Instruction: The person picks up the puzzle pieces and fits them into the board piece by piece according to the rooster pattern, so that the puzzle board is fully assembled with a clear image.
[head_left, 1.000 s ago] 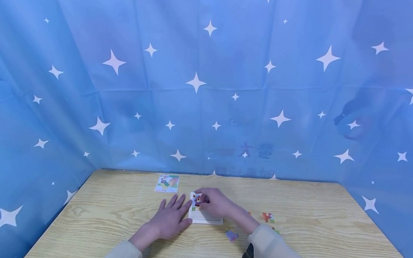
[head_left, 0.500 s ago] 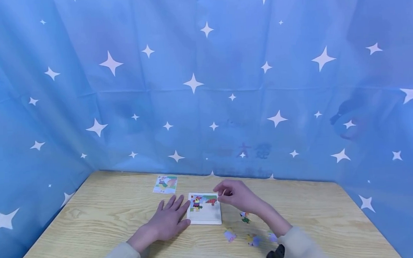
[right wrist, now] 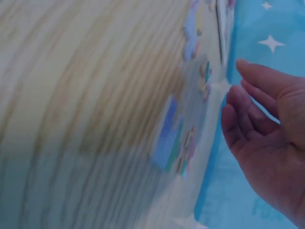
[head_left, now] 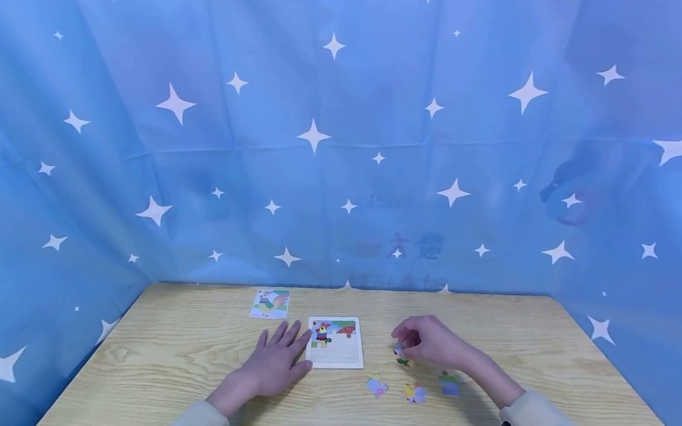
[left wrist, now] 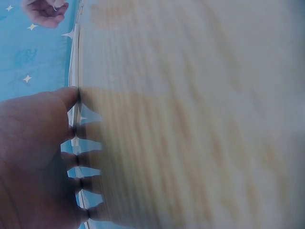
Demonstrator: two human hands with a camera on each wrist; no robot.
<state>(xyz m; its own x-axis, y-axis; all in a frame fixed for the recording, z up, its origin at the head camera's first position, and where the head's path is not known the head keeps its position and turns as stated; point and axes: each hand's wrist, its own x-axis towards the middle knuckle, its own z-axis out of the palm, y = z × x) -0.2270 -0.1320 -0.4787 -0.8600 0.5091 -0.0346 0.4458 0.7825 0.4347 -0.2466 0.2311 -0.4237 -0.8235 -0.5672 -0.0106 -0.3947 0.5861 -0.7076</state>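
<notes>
My left hand [head_left: 276, 369] lies flat on the table with fingers spread, its index finger and thumb along the left edge of a white puzzle tray [head_left: 336, 359]. In the tray's upper part sit several joined jigsaw pieces [head_left: 323, 332] with a rooster's head and a red patterned part; its lower part shows bare white. To the right, my right hand [head_left: 430, 342] hovers over a small jigsaw piece [head_left: 402, 358] with green on it. In the right wrist view the right hand's fingers [right wrist: 238, 121] are loosely bent, with nothing between them and the thumb.
A purple jigsaw piece [head_left: 377, 385], a yellow and purple one [head_left: 414, 393] and a green and purple one [head_left: 449, 384] lie right of the tray. A square rooster picture card [head_left: 270, 304] lies behind the left hand. A blue star-patterned curtain [head_left: 339, 175] borders the table [head_left: 170, 347].
My right hand has left the tray, uncovering the red patterned piece there, and moved right and down to the loose pieces. The left hand has stayed at the tray's edge.
</notes>
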